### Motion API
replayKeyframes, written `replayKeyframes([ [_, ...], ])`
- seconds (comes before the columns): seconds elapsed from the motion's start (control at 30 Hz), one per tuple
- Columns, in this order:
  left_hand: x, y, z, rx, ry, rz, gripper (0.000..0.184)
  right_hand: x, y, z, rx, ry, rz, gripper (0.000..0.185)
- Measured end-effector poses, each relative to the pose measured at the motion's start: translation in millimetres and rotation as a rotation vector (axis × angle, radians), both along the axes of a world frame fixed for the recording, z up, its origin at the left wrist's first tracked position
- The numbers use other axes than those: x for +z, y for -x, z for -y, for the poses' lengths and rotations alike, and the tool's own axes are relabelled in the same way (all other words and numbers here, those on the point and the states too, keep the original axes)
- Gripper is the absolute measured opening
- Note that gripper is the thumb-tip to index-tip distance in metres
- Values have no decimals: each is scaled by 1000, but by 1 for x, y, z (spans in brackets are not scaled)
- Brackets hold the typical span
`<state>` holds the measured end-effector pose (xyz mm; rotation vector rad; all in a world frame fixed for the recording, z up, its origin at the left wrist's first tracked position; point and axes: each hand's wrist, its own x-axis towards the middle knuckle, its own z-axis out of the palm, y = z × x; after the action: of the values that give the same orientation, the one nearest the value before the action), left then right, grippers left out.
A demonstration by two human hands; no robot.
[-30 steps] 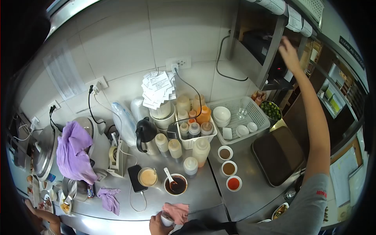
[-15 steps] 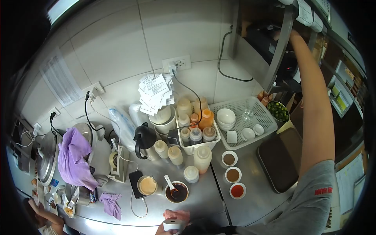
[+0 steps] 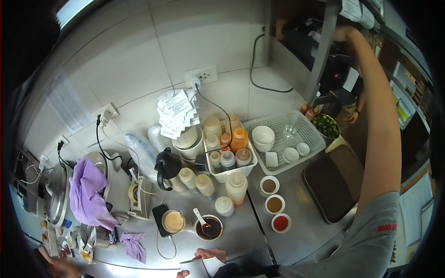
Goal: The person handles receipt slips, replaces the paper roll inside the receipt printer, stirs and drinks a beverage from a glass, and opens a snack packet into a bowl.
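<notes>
Metal lidded pot (image 3: 56,204): stood at far left; below it, another person's hand (image 3: 65,268), blurred. Large purple cloth (image 3: 88,194): draped over a big cooker (image 3: 111,178). Small purple cloth (image 3: 133,246): crumpled on the steel counter (image 3: 248,238). Tape dispenser (image 3: 139,199): upright, beside the cooker. Black phone (image 3: 161,217): lay flat, white cable attached, with a cup of tan sauce (image 3: 174,221) at its right side.

Left hand (image 3: 183,274): at the counter's near edge, mostly out of sight, thumb pressed to a white paper roll (image 3: 197,268) in its grasp. Pink cloth (image 3: 215,254): just behind the roll. Dark sauce bowl (image 3: 215,232): farther back, white spoon (image 3: 199,216) leaning inside. White basket (image 3: 232,174): packed with squeeze bottles. Sauce cups, three: in a row, the red one (image 3: 281,223) nearest. Black machine (image 3: 299,46): on the shelf, above the crate (image 3: 306,155) of white bowls. Right hand (image 3: 343,33): raised to that machine, fingers hidden behind a metal post (image 3: 324,46); whether they gripped anything, I could not tell.
</notes>
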<state>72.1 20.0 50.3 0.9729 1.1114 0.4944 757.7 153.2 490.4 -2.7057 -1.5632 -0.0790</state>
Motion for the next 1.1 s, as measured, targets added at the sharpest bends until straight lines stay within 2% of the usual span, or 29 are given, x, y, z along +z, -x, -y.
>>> replayKeyframes([
  [0.1, 6, 0, -4, 25, 15, 73, 89, 7, 0, 43, 252, -219, -171, 61],
  [0.2, 13, 2, -3, 36, 39, 171, 93, -10, 0, 101, 415, -565, -425, 47],
  [0.3, 25, 1, -1, 27, 73, 303, 96, -35, 44, 154, 355, -723, -661, 47],
  [0.4, 38, -8, -1, -71, 131, 527, 100, -93, 76, 195, 354, -821, -986, 43],
  [0.5, 49, -38, -4, -318, 302, 829, 103, -199, 129, 243, 189, -735, -1160, 43],
  [0.57, 64, -62, -1, -419, 325, 977, 101, -300, 142, 278, 12, -644, -1315, 47],
  [0.63, 77, -89, 2, -472, 288, 1036, 98, -408, 154, 314, -250, -467, -1181, 46],
  [0.7, 94, -107, 10, -376, 150, 779, 96, -506, 166, 344, -420, -336, -954, 54],
  [0.77, 94, -126, 13, -401, 108, 734, 89, -564, 179, 364, -443, -306, -779, 49],
  [0.87, 98, -148, 17, -429, 221, 743, 82, -552, 193, 369, -267, -34, -394, 52],
  [0.97, 105, -162, 24, -471, 204, 712, 86, -491, 165, 340, -148, -333, -363, 56],
  [1.0, 104, -165, 25, -506, 225, 744, 88, -441, 152, 317, -55, -614, -568, 52],
  [1.03, 104, -167, 27, -536, 253, 762, 89, -402, 133, 292, -10, -814, -619, 44],
  [1.1, 95, -170, 30, -574, 272, 780, 91, -281, 122, 247, 207, -994, -510, 34],
])
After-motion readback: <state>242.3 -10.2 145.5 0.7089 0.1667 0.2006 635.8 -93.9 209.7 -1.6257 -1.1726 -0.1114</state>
